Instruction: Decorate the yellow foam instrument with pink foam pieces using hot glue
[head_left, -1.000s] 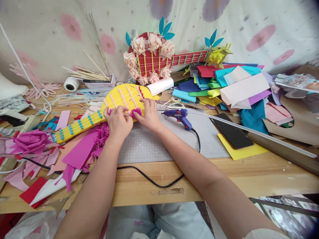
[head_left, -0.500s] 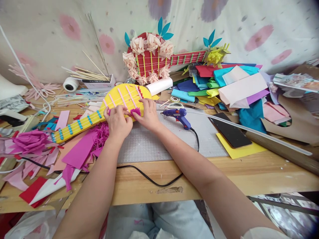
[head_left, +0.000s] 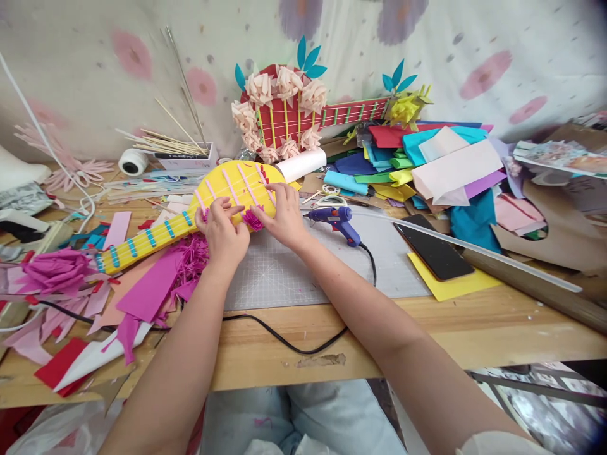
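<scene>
Wooden desk edge [head_left: 427, 338] sat closest to the camera, with a black cord [head_left: 284, 341] looping across it up to a blue glue gun [head_left: 337, 220] lying on the grey cutting mat [head_left: 303, 272]. Both forearms reached over that mat. Left hand [head_left: 222, 234] was curled, fingers bent down and pressing on the near edge of the yellow paper guitar [head_left: 227, 189], right where the round body meets the neck. Right hand [head_left: 283, 215] rested on the body just beside it, fingers spread a bit, fingertips touching the yellow surface next to a small magenta paper flower [head_left: 253, 220] that sat between the two hands. Couldn't tell if either hand was actually pinching the flower or just pushing around it.

The guitar itself lay flat, body toward the middle of the desk, neck with blue frets running off to the left over a heap of pink and magenta paper scraps [head_left: 142, 291]. A dark phone [head_left: 434, 253] lay on a yellow sheet to the right of the mat. Farther back, a stack of coloured felt sheets [head_left: 427, 164], a box of wooden sticks [head_left: 184, 155], and a red paper guitar [head_left: 303, 117] with pale flowers leaned against the flowery cloth. No readable writing anywhere, honestly.
</scene>
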Motion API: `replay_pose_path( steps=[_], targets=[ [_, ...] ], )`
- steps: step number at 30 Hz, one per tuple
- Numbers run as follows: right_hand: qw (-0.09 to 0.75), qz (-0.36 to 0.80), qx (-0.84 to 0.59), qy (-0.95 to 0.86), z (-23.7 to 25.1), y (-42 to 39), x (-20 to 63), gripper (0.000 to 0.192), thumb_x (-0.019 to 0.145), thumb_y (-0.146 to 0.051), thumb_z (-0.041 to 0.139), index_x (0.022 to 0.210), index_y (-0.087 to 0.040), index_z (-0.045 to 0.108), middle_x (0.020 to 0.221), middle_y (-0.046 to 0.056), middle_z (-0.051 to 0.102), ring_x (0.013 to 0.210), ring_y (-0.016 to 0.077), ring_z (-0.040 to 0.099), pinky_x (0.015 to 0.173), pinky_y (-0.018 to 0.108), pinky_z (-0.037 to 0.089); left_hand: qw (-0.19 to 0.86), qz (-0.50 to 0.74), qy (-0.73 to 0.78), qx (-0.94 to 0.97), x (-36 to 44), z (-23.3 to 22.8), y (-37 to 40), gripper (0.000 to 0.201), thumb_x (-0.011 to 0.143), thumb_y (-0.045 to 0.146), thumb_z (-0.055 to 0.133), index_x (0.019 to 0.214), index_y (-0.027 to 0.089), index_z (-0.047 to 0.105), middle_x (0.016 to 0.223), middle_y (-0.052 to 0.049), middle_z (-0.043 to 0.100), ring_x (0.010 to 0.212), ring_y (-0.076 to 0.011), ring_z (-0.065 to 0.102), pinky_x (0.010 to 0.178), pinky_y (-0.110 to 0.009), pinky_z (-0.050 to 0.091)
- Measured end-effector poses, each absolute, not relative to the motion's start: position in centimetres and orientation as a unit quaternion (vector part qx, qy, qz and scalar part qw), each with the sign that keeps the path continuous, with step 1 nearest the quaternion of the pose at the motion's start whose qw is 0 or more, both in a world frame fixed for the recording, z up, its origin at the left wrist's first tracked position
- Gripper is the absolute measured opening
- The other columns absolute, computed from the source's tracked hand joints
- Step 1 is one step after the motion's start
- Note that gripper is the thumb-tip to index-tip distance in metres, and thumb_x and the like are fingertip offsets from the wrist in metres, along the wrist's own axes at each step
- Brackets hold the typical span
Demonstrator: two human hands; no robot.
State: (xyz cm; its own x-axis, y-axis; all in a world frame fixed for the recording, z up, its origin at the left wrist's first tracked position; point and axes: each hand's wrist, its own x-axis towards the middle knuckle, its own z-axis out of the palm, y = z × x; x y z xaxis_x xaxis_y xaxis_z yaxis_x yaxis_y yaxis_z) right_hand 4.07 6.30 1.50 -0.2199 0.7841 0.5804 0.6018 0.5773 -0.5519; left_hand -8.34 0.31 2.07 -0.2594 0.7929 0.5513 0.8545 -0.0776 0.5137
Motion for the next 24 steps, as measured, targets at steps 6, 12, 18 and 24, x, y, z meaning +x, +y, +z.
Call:
replay_pose_path(
  steps=[6, 12, 18, 24],
  targets=[
    [0.423, 0.113, -0.434, -0.787, 3.0, 5.9, 6.2, 0.036, 0.085, -0.039, 0.054, 0.114, -0.016, 0.051, 0.117, 0.013, 0.055, 0.113, 0.0235, 0.047, 0.1, 0.039, 0.036, 0.066, -0.449, -0.703, -0.548, -9.7, 3.7, -0.6, 0.052, 0.066, 0.012, 0.045, 0.116, 0.023, 0.04, 0.126, -0.007, 0.055, 0.128, -0.0261, 0.04, 0.111, -0.055, 0.014],
    [0.341, 0.124, -0.402, -0.841, 2.6, 3.9, 10.2, 0.015, 0.09, -0.028, 0.046, 0.094, -0.019, 0.057, 0.098, 0.007, 0.061, 0.096, 0.0194, 0.055, 0.086, 0.033, 0.042, 0.067, -0.398, -0.743, -0.535, -14.3, 4.7, 0.4, 0.049, 0.065, 0.017, 0.056, 0.112, 0.014, 0.045, 0.125, -0.015, 0.05, 0.125, -0.0331, 0.039, 0.107, -0.05, 0.029],
    [0.265, 0.126, -0.401, -0.868, 0.2, 2.4, 12.6, 0.011, 0.088, -0.02, 0.048, 0.089, -0.018, 0.059, 0.094, 0.006, 0.064, 0.092, 0.0189, 0.057, 0.083, 0.032, 0.042, 0.021, -0.132, -0.776, -0.616, -18.5, 5.3, 1.1, 0.079, 0.055, 0.022, 0.072, 0.126, 0.016, 0.037, 0.136, -0.02, 0.045, 0.125, -0.0425, 0.041, 0.1, -0.056, 0.033],
    [0.215, 0.07, -0.37, -0.901, -0.6, 2.5, 11.8, 0.023, 0.083, -0.022, 0.057, 0.105, -0.015, 0.056, 0.101, 0.01, 0.065, 0.097, 0.0233, 0.057, 0.085, 0.036, 0.041, 0.022, -0.05, -0.774, -0.631, -19.3, 5.3, 0.5, 0.07, 0.059, 0.024, 0.07, 0.123, 0.019, 0.042, 0.116, -0.016, 0.061, 0.106, -0.0375, 0.058, 0.087, -0.048, 0.045]
  ],
)
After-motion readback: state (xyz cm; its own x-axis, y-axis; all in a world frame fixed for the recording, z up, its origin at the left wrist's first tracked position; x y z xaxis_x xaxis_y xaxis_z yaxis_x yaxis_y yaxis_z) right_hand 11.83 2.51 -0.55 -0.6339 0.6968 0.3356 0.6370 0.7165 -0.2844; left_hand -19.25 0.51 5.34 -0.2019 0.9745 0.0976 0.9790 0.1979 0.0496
